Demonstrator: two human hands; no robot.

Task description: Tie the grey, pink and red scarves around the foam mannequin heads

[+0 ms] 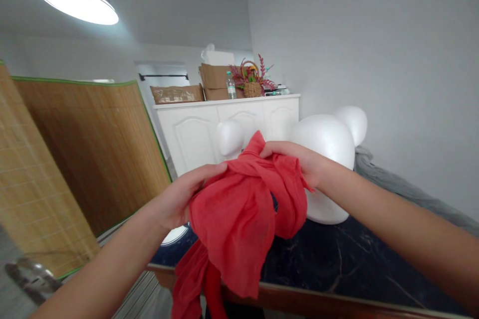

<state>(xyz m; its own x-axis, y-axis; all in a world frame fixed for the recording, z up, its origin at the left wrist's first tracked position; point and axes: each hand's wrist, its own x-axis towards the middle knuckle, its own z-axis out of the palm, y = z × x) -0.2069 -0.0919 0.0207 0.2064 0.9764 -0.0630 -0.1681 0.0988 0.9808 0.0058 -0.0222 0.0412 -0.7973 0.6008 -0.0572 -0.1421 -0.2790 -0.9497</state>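
Note:
A thin red cloth, like a scarf, is bunched and looped between my two hands above the front edge of the table. My left hand grips its left side, with the thumb on top and the other fingers hidden under the folds. At the upper right, my right hand is closed on gathered cloth, near a twisted part. One end of the fabric hangs below the table edge. Close behind my right hand stands a large white foam head, partly covered by that hand and forearm.
A dark blue marbled table lies beneath. More white heads stand behind, one left of centre. Grey cloth lies along the right wall. White cabinets hold boxes, a bottle and a flower basket. Bamboo screens stand left.

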